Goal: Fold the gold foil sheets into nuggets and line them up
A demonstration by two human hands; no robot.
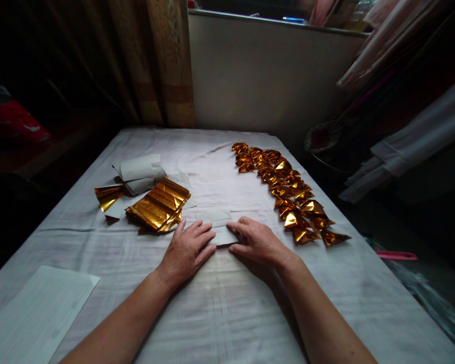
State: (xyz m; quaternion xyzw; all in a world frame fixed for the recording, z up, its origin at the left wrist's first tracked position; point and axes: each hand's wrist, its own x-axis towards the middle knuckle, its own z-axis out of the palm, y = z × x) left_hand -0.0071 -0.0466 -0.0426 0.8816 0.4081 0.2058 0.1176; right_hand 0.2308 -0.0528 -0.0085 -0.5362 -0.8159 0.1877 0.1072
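Observation:
A small folded sheet of paper, white side up point(219, 225), lies on the cloth-covered table point(220, 308) in front of me. My left hand point(187, 250) lies flat with fingers stretched out, pressing the sheet's left edge. My right hand point(257, 241) rests palm down on its right edge, fingers together and flat. A stack of gold foil sheets point(158, 206) sits just left of my left hand. To the right runs a long row of several folded gold foil pieces point(288, 194).
A white paper bundle point(139, 173) and a loose gold fold point(108, 196) lie behind the stack. A large white sheet point(34, 318) is at the table's near left corner. A wall point(265, 76) and curtain point(167, 60) stand behind; draped cloth point(413, 136) hangs on the right.

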